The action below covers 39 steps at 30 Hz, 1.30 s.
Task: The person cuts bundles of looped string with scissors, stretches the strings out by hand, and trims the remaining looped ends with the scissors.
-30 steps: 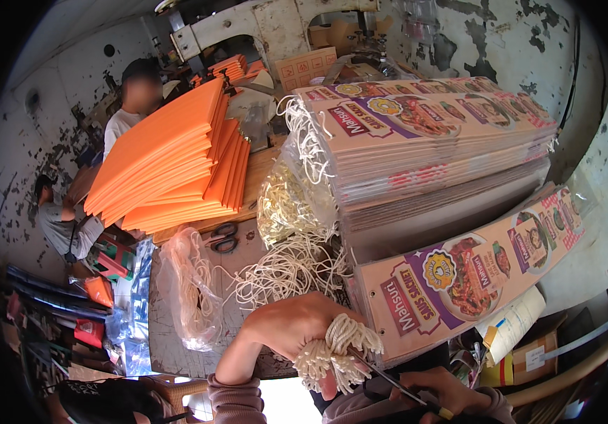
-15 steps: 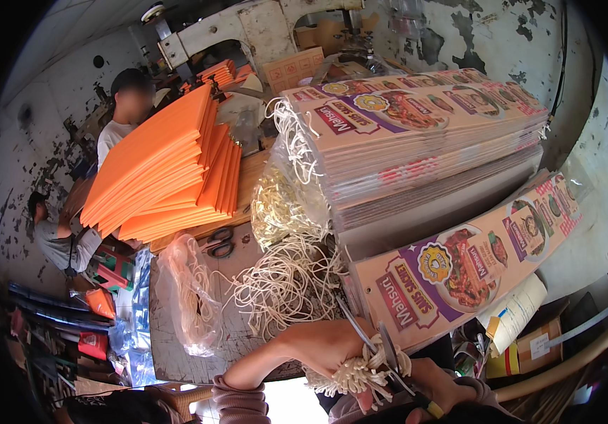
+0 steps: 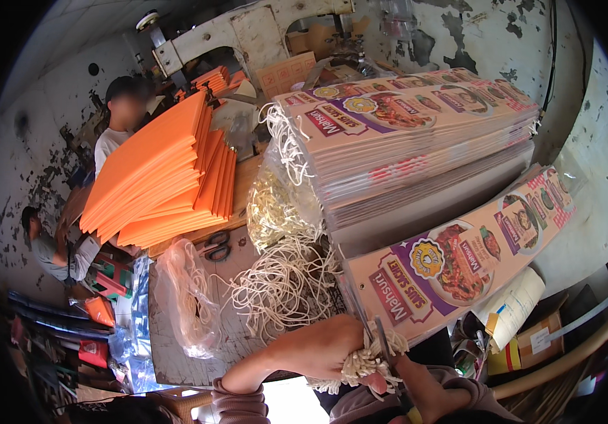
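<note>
In the head view, the cream cord bundle (image 3: 364, 364) sits at the lower centre of the frame, its many short strands packed together and splaying at the ends. The left hand (image 3: 329, 345) has its grip wrapped around it, fingers curled, strands spilling out below and to the right. At the lower right of centre, the right hand (image 3: 424, 390) has its grip closed on a slim metal blade (image 3: 383, 339), which rises past the right side of the bundle; how the fingers sit on its handle is partly hidden. The bundle should be light, soft and limp, not fragile, but apt to fan out or shed strands if held loosely, so a firm hold around its gathered middle seems best. The blade looks stiff and is safest taken by the handle end. The bundle lies inside the left grip and just left of the right one. Above it, at frame centre, a loose heap of cream cords (image 3: 283, 283) lies on the desk (image 3: 237, 346), near a clear bag of peach cord (image 3: 187, 304) and black-handled scissors (image 3: 217, 249).
</note>
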Available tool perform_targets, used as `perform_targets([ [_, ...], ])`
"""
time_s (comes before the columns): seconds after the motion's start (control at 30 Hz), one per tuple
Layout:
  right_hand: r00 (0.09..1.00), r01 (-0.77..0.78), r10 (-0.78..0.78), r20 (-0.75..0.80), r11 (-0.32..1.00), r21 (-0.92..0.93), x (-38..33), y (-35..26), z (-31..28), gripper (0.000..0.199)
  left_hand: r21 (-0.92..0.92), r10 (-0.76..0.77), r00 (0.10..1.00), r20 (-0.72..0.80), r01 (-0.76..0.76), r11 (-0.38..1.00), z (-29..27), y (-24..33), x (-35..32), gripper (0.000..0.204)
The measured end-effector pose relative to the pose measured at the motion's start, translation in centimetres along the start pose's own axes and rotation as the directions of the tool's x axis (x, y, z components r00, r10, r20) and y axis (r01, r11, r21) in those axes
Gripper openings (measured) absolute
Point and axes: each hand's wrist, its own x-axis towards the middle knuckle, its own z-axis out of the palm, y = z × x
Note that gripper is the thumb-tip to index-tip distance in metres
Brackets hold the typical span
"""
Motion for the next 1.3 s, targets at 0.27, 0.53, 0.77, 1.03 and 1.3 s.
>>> perform_targets([
  [0.27, 0.864, -0.488, 0.370, 0.342, 0.782, 0.387, 0.1, -1.3, -2.1, 0.059, -0.180, 0.259, 0.964, -0.057, -0.265, 0.947, -0.5, -1.4, -0.1, 0.039],
  [0.53, 0.829, -0.486, 0.343, 0.442, 0.833, 0.265, -1.4, 1.4, -1.7, 0.051, -0.390, 0.327, 0.945, 0.003, -0.300, 0.871, -1.5, -2.1, -0.1, 0.029],
  [0.77, 0.932, -0.264, 0.193, 0.307, 0.942, 0.209, -2.1, 2.4, -1.2, 0.061, -0.346, 0.361, 0.925, 0.117, -0.303, 0.888, -0.7, -2.5, 0.1, 0.031],
  [1.03, 0.934, -0.238, 0.180, 0.310, 0.958, 0.162, -0.9, 1.0, -1.7, 0.051, -0.268, 0.327, 0.944, 0.040, -0.305, 0.914, -2.3, -1.6, 0.0, 0.031],
  [1.3, 0.898, -0.432, 0.343, 0.276, 0.807, 0.402, -1.3, 1.2, -0.9, 0.060, -0.305, 0.178, 0.936, 0.304, -0.081, 0.949, -1.1, -2.3, -0.4, 0.045],
])
